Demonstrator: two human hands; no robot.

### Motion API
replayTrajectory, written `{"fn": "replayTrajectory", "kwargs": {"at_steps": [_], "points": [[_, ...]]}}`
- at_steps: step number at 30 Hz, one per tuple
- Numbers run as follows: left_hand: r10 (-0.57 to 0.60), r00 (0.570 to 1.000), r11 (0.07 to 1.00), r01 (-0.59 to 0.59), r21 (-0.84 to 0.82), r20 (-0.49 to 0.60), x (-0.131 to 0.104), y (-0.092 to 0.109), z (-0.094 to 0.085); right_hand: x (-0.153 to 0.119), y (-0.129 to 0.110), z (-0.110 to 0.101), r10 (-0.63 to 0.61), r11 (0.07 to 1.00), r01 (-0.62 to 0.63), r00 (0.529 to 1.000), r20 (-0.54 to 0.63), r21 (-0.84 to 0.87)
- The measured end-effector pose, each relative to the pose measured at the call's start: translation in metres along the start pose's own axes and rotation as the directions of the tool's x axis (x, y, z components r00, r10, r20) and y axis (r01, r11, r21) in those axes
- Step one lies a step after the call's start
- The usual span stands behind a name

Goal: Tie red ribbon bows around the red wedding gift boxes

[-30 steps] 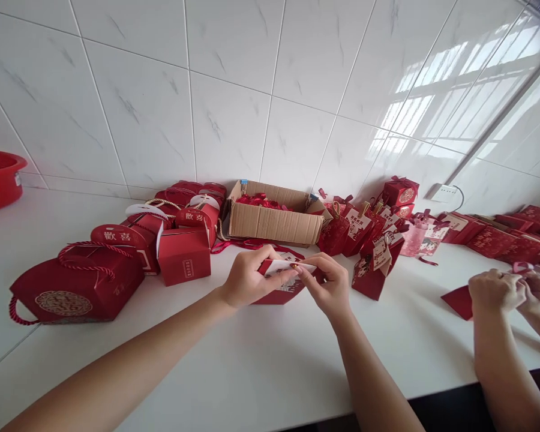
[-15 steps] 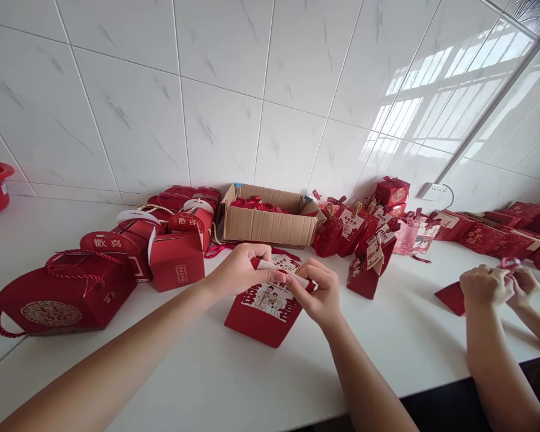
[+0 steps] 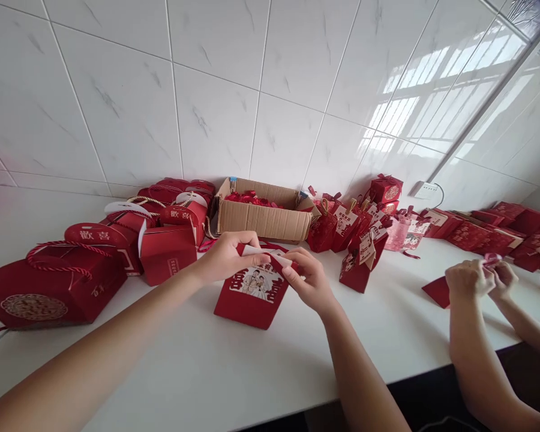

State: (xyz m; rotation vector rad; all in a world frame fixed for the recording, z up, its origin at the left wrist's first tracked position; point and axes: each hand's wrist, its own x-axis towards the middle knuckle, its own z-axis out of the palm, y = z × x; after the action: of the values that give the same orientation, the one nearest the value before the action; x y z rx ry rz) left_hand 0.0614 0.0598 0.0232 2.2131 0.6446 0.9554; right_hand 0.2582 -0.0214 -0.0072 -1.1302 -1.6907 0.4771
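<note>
A red paper gift box with a printed couple on its front stands on the white table in front of me. My left hand pinches the top flap at its left corner, thumb pressed on the white inner side. At the right corner, my right hand grips the same folded top edge between thumb and fingers. The flaps form a fold with white paper showing between the hands. Behind the box lies some red ribbon, partly hidden by my left hand.
Red handled boxes crowd the left side. A cardboard carton of red ribbon stands by the tiled wall. Small gift bags and boxes stand right of it. Another person's hands hold ribbon over a red box.
The view has shifted slightly, so everything sits further left. My hands have parted a little along the top edge, and the flaps stand more open between them.
</note>
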Motion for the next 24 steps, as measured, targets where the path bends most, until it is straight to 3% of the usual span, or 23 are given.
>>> {"fn": "replayTrajectory", "kwargs": {"at_steps": [4, 8, 11, 14, 19, 22, 24], "points": [[-0.027, 0.998, 0.998, 0.030, 0.052, -0.063, 0.001, -0.009, -0.004, -0.004, -0.002, -0.013, 0.282, 0.959, -0.273, 0.950, 0.133, -0.080], [0.000, 0.995, 0.997, 0.008, 0.079, -0.103, 0.001, -0.013, -0.004, -0.007, -0.006, -0.023, 0.330, 0.941, -0.319, 0.938, 0.101, -0.113], [-0.009, 0.994, 0.997, 0.017, 0.075, -0.111, 0.002, -0.014, -0.004, -0.002, -0.016, -0.032, 0.243, 0.969, -0.240, 0.968, 0.068, -0.051], [0.000, 0.992, 0.997, 0.009, 0.075, -0.122, 0.002, -0.014, -0.005, 0.012, -0.032, -0.041, 0.114, 0.991, -0.119, 0.990, -0.082, -0.056], [-0.021, 0.997, 0.999, 0.023, 0.032, -0.073, 0.000, -0.012, -0.005, 0.048, -0.059, -0.041, -0.088, 0.966, 0.015, 0.958, -0.273, -0.258], [0.065, 0.994, 0.996, -0.060, 0.065, -0.085, -0.001, -0.012, -0.001, 0.065, -0.062, -0.030, -0.197, 0.967, 0.136, 0.934, -0.298, -0.215], [0.205, 0.971, 0.972, -0.186, 0.144, -0.124, -0.002, -0.010, 0.001, 0.072, -0.060, -0.022, -0.266, 0.961, 0.228, 0.917, -0.297, -0.156]]}}
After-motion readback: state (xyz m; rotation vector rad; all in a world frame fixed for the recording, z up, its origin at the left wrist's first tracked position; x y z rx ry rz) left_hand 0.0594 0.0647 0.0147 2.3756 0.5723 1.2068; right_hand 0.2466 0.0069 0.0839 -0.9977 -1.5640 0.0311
